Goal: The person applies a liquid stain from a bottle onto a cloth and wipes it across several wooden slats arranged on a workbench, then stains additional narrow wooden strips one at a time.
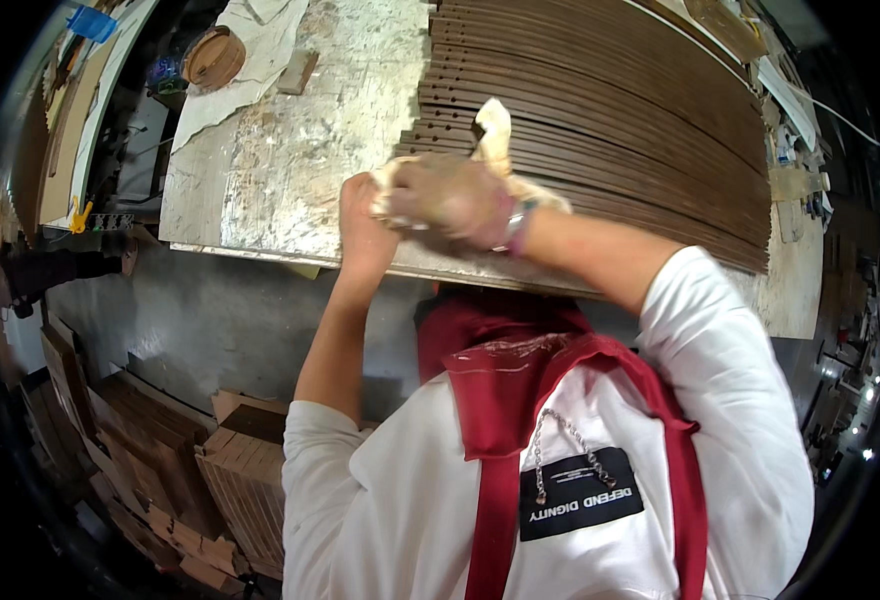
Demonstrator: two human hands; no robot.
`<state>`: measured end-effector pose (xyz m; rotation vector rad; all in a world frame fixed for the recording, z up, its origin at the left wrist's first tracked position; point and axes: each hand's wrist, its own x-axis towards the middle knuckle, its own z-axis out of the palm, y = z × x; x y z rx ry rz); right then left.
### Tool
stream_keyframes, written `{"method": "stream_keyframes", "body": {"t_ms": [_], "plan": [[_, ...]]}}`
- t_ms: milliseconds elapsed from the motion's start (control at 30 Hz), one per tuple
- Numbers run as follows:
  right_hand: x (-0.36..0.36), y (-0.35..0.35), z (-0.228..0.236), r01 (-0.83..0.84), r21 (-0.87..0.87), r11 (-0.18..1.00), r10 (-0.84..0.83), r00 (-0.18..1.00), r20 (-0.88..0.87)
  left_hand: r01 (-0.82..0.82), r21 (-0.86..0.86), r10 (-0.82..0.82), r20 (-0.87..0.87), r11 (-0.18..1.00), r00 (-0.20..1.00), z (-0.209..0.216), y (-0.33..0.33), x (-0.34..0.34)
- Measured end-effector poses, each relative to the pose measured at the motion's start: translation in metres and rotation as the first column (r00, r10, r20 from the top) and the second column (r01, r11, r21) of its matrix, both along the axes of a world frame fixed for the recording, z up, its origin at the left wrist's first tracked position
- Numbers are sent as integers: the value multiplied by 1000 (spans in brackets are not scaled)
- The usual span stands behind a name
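Note:
My right hand (450,203), in a stained glove with a band at the wrist, is closed on a cream cloth (495,130) and smeared by motion. Part of the cloth sticks up behind the knuckles, and more shows beside the wrist. Right against it on the left is my bare left hand (368,218), its fingers curled closed at the table's near edge; what they hold is hidden by the right hand and cloth. Both hands are at the near left end of a row of long dark brown slats (600,110), laid side by side with small holes near their left ends.
The slats lie on a paint-stained worktable (270,190). On its far left stand a round brown tub (214,57) and a small block (298,73). A clear bottle (798,183) lies at the right. Stacked wooden boards (245,470) stand on the floor at lower left. Another person (35,275) is at far left.

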<state>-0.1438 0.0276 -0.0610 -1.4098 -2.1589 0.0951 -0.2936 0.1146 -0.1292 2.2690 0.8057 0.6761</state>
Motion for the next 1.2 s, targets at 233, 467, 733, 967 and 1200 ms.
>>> {"method": "stream_keyframes", "body": {"t_ms": [233, 467, 733, 967, 1200], "plan": [[31, -50, 1, 95, -148, 984, -78, 990, 116, -9, -29, 9, -10, 1000, 1000, -5, -9, -3], [48, -62, 4, -42, -90, 995, 55, 987, 150, -46, -83, 43, -46, 995, 998, 1, -10, -2], [13, -27, 1, -11, -48, 999, 11, 1000, 7, -1, -17, 0, -35, 1000, 999, -10, -6, -2], [85, -154, 7, 388, -247, 888, -309, 901, 306, -17, -80, 13, -55, 997, 998, -2, -10, 2], [14, -52, -13, 168, -23, 986, -169, 980, -102, -17, -6, 17, -32, 1000, 999, -9, -4, 0]]}}
